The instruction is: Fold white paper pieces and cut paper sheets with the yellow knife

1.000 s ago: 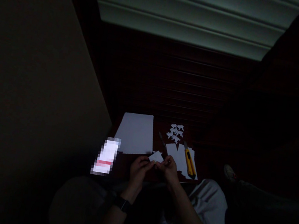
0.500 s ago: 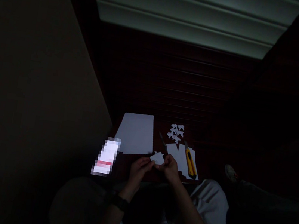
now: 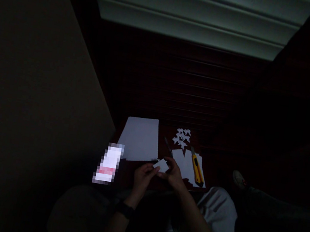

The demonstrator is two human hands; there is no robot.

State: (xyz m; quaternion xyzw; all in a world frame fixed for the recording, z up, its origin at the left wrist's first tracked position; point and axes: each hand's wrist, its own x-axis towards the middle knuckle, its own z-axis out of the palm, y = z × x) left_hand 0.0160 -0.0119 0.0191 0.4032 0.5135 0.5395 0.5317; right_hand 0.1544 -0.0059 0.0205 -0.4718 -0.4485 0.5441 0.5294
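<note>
A small folded piece of white paper [image 3: 161, 165] is held between my two hands above the near edge of the dark table. My left hand [image 3: 142, 175] pinches its left side, thumb on top. At its right side, my right hand [image 3: 173, 172] grips the edge between thumb and fingers. Just right of my hands lie larger cut white sheets [image 3: 185, 161], with a yellow utility knife [image 3: 198, 170] on top of them. A thin dark pointed tool [image 3: 168, 145], its kind unclear in the dim light, lies beyond my right hand.
Several small folded paper shapes [image 3: 182, 137] are grouped at the back. A stack of white paper [image 3: 139, 139] lies at the left, beside a lit, pixelated screen [image 3: 108, 163]. Another person's shoe [image 3: 239, 179] shows at the right. A wall rises on the left.
My fingers have shifted on the small paper, and it now sits turned, with a corner pointing up and away. The knife and the sheets stay in place.
</note>
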